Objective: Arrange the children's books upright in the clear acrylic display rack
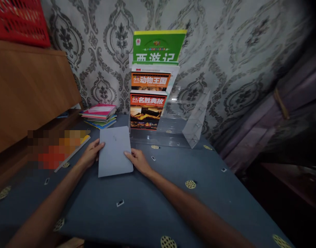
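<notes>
Two bare hands, left hand (92, 151) and right hand (139, 160), grip opposite edges of pale grey rectangular notebook (115, 151) over dark blue patterned table (152, 199), thumbs on front, other fingers mostly hidden behind. Faint mark on cover too small to read. Just beyond, to right: tiered clear plastic rack (196, 120), books on left side partly overlapping. Far left: stack of colourful books (99, 115), lower ones partly covered. Near left: book with cover blurred by pixels (74, 151). Red plastic basket (20, 22) cut off at upper left.
</notes>
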Motion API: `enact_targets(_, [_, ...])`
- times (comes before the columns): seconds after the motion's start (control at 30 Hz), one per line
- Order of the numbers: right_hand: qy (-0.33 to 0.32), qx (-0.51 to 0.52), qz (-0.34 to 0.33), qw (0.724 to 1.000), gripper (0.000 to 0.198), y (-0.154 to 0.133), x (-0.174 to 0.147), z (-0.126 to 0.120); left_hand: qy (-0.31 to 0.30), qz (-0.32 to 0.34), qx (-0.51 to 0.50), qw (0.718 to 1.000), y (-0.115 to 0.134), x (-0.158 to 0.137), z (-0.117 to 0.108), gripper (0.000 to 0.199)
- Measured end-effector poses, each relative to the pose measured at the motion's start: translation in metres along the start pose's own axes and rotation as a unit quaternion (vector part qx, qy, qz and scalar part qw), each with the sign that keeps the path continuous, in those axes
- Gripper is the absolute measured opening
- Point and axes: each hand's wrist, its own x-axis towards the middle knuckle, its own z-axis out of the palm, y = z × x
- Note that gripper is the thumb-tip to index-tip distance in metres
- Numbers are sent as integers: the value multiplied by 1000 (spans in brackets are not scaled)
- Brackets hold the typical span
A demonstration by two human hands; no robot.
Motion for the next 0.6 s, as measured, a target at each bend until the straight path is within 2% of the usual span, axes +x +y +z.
enact_targets(0.07, [51, -103, -4, 993, 33, -5, -4, -1, -24, -10, 0, 1000, -1, 0, -4, 67])
enact_targets(0.13, [98, -231, -44, 967, 41, -14, -7, 2, -45, -15, -13, 999, -3, 0, -6, 67])
enact_targets(0.17, [98, -284, -81, 950, 46, -20, -8, 5, -54, -16, -22, 998, -5, 0, -7, 67])
enact_targets(0.27, [2, -365, -204, 909, 47, -37, -5, 18, -75, -19, -38, 996, -6, 0, -10, 65])
enact_targets(0.33, [-55, -376, -228, 897, 44, -42, -1, 26, -80, -20, -45, 996, -5, -1, -11, 65])
enact_targets(0.4, [-63, -356, -190, 913, 47, -41, 3, 30, -72, -19, -59, 996, -2, -3, -13, 66])
enact_targets(0.5, [-32, -283, -112, 952, 58, -28, 2, 26, -56, -15, -77, 995, 3, -6, -12, 65])
enact_targets(0.6, [7, -199, -75, 977, 68, -12, -5, 19, -58, -16, -85, 995, 6, -10, -10, 66])
